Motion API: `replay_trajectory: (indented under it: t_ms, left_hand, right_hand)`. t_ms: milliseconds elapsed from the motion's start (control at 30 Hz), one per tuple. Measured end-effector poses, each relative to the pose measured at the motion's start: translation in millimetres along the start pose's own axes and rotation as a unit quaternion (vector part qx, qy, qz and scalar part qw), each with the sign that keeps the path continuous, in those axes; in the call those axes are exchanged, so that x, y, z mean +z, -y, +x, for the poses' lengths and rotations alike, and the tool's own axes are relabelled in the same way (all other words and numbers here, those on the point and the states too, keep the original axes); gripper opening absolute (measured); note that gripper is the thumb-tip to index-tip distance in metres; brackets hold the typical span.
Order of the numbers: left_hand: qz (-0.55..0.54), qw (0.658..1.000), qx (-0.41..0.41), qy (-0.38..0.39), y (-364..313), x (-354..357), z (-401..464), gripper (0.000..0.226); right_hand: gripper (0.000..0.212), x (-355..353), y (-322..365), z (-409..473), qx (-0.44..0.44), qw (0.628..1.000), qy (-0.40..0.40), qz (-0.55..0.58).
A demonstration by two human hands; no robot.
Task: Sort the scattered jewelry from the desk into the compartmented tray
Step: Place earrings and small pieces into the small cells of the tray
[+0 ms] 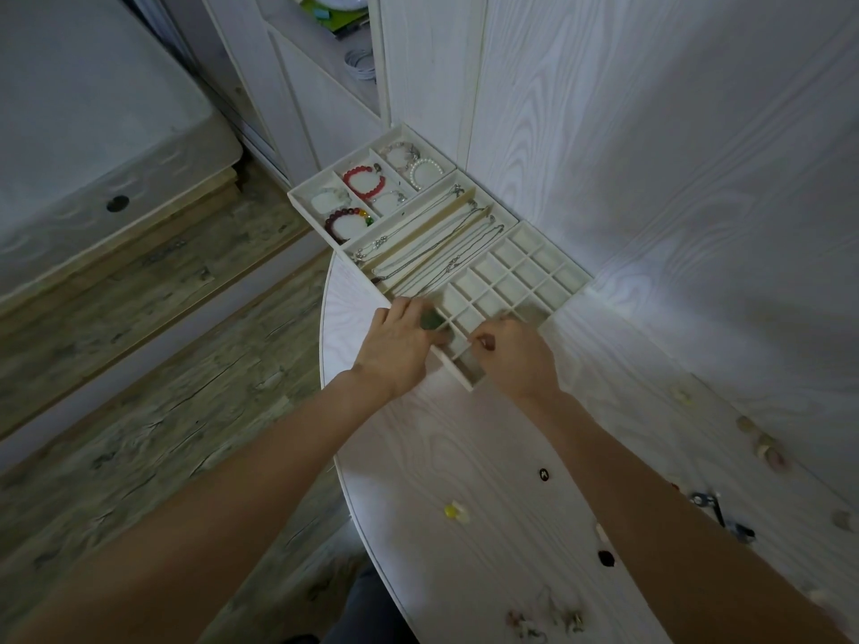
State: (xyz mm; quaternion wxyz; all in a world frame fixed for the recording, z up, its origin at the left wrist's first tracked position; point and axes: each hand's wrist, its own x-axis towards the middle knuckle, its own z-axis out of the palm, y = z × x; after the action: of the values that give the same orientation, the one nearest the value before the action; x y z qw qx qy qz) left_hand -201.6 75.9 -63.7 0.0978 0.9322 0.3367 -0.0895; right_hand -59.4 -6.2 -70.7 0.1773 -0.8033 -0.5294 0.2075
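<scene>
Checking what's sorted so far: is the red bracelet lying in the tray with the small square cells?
No, the red bracelet lies in the far tray, not the grid tray.

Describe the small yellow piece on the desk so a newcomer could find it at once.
Start at the white desk and look between the person's two forearms, nearer than the compartmented tray. The yellow piece lies alone there. It is the only bright yellow thing; the nearest loose pieces are dark.
</scene>
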Motion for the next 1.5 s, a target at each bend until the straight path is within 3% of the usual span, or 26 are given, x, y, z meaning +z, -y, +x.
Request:
replay_trajectory:
  t_ms: [233,533,800,1000,1167,1300,1500]
  left_hand:
    - [-0.01,1.0,0.005,0.005,2,-3,-2,0.06]
    - [0.001,1.0,0.011,0.013,5,-7,1,0.058]
    - [0.039,0.999,0.034,0.003,7,-7,2,0.049]
    - [0.059,0.998,0.028,-0.005,4,-7,4,0.043]
    - [0.039,0.998,0.042,-0.017,3,-8,-2,0.053]
    - [0.051,0.998,0.038,-0.005,2,-9,-2,0.052]
    - [0.015,1.0,0.023,0.011,-5,-9,-7,0.061]
  right_hand:
    - [0.029,10,10,-5,-0.05,0.988,0.098,-0.105]
    - [0.027,8,19,5,-0.059,0.978,0.031,-0.198]
    - [0.028,8,16,7,-0.102,0.968,0.074,-0.219]
    - [0.029,8,8,9,-0.086,0.98,0.063,-0.168]
    - [0.028,11,9,4,-0.113,0.972,0.059,-0.196]
    - [0.029,9,9,3,-0.077,0.977,0.063,-0.19]
    - [0.033,1,8,-4,-0.011,0.995,0.09,-0.046]
